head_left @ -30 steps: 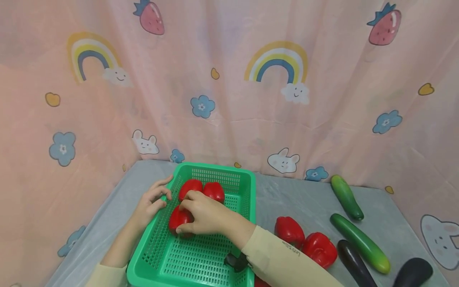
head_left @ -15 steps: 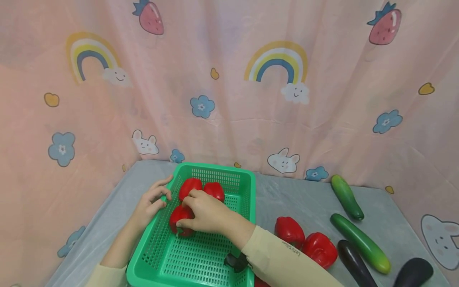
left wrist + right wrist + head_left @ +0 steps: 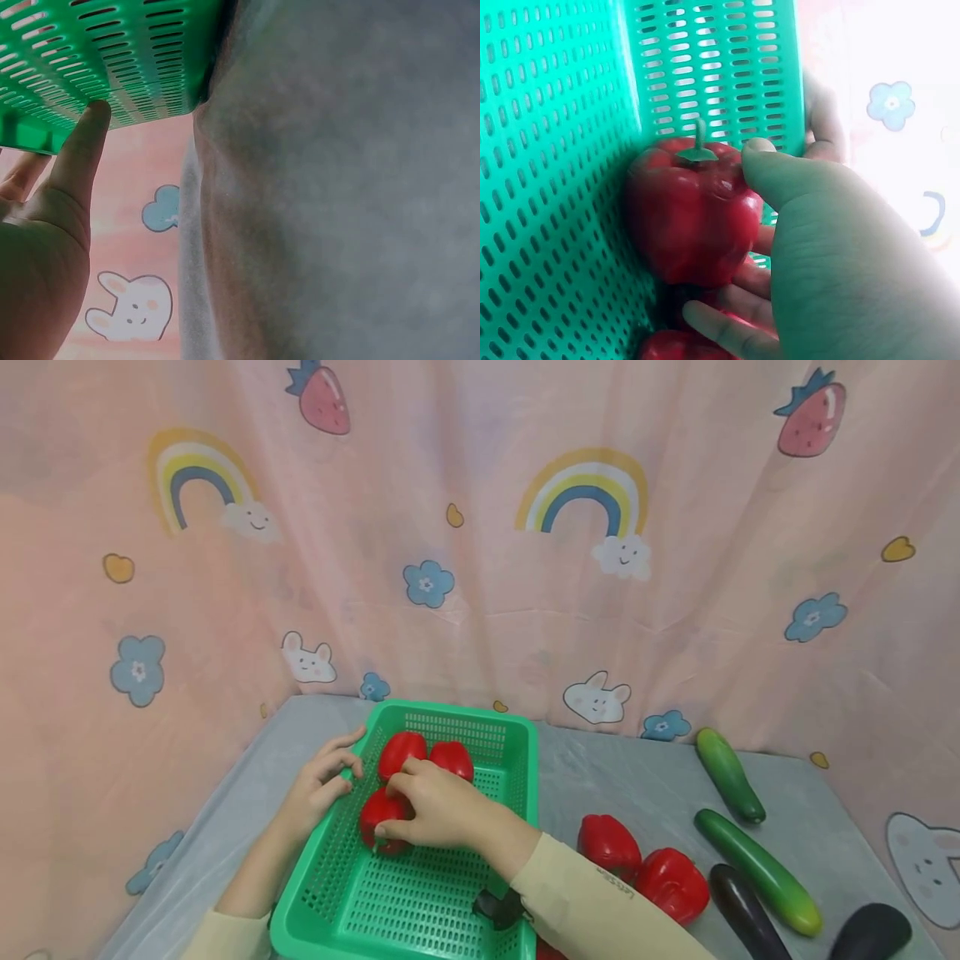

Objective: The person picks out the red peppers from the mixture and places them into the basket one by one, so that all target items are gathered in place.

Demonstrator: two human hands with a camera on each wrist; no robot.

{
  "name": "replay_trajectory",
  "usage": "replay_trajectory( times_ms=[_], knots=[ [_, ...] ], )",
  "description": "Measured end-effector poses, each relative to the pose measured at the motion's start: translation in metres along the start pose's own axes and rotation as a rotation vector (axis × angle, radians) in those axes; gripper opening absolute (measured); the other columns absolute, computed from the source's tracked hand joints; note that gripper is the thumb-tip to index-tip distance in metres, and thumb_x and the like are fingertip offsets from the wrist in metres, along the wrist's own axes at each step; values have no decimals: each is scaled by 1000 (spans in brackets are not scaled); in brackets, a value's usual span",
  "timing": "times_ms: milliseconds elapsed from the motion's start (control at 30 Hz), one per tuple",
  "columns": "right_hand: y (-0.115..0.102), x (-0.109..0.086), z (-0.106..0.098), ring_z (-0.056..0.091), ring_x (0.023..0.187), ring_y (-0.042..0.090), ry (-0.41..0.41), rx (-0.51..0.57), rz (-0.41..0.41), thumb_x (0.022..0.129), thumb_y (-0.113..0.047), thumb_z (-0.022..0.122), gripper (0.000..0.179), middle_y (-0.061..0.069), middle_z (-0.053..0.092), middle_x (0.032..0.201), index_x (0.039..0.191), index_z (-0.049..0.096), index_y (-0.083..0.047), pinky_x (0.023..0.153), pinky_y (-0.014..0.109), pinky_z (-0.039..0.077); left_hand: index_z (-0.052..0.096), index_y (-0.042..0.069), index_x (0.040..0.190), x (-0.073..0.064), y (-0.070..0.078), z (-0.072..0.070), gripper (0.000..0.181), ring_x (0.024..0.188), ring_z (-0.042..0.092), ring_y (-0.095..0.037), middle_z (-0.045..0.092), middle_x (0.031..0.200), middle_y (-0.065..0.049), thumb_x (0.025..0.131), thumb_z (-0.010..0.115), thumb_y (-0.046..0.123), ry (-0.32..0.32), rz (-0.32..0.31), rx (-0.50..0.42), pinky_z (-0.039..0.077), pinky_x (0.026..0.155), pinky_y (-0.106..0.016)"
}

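Note:
In the head view a green plastic basket [image 3: 405,893] with slotted walls stands on the table. My left hand [image 3: 318,785] grips its left rim, the thumb [image 3: 86,142] against the outer wall in the left wrist view. Inside the basket, near the left wall, my right hand [image 3: 442,806] holds a red bell pepper [image 3: 694,217] with a green stem, thumb by the stem end and fingers round the far side. Two more red bell peppers sit just beyond it, a left one [image 3: 402,753] and a right one [image 3: 453,759].
Right of the basket lie two red bell peppers, one [image 3: 609,843] beside the other [image 3: 672,885]. Farther right are two green cucumbers, one [image 3: 729,774] behind the other [image 3: 757,870], a dark eggplant [image 3: 746,910] and a wider dark item [image 3: 872,932]. A patterned curtain [image 3: 480,568] hangs behind.
My right hand has shifted slightly, and the bell pepper in it has turned a little, so its green stem shows. My left hand stays on the basket rim.

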State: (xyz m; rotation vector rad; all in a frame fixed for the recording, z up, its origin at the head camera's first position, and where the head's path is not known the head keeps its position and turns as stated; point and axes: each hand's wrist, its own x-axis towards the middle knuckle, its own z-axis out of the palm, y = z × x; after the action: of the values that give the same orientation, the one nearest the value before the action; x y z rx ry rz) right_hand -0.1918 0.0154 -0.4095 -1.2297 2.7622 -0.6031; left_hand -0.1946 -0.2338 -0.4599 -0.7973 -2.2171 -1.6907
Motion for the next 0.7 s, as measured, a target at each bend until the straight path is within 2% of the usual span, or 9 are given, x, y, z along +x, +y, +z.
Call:
replay_trajectory(
  times_ms=[233, 433, 567, 700],
  knots=[
    [0, -1, -3, 60, 99, 6, -6, 39, 15, 97, -54, 77, 51, -2, 64, 121, 130, 73, -15, 83, 25, 56, 64, 4, 93, -1, -3, -2, 27, 128, 58, -26, 47, 161, -29, 85, 45, -15, -10, -15, -1, 53, 72, -30],
    [-5, -2, -8, 59, 116, 12, 16, 107, 51, 100, -52, 74, 58, 0, 63, 134, 143, 67, -13, 94, 30, 56, 64, 5, 92, 0, -1, -3, 27, 129, 57, -27, 47, 161, -27, 85, 45, -14, -12, -36, -12, 53, 73, -30],
    [-11, -3, -15, 58, 122, 16, 33, 93, 61, 101, -50, 74, 62, 3, 62, 140, 149, 63, -12, 98, 32, 55, 64, 6, 93, 1, -1, -4, 28, 128, 57, -29, 48, 162, -25, 85, 46, -13, -14, -42, -6, 53, 73, -31],
    [-16, -5, -21, 57, 121, 16, 44, 84, 54, 101, -50, 75, 64, 4, 62, 141, 150, 61, -12, 96, 31, 56, 64, 7, 93, 0, -1, -5, 28, 127, 56, -32, 48, 163, -23, 86, 46, -13, -16, -54, 1, 53, 74, -31]
  ],
)
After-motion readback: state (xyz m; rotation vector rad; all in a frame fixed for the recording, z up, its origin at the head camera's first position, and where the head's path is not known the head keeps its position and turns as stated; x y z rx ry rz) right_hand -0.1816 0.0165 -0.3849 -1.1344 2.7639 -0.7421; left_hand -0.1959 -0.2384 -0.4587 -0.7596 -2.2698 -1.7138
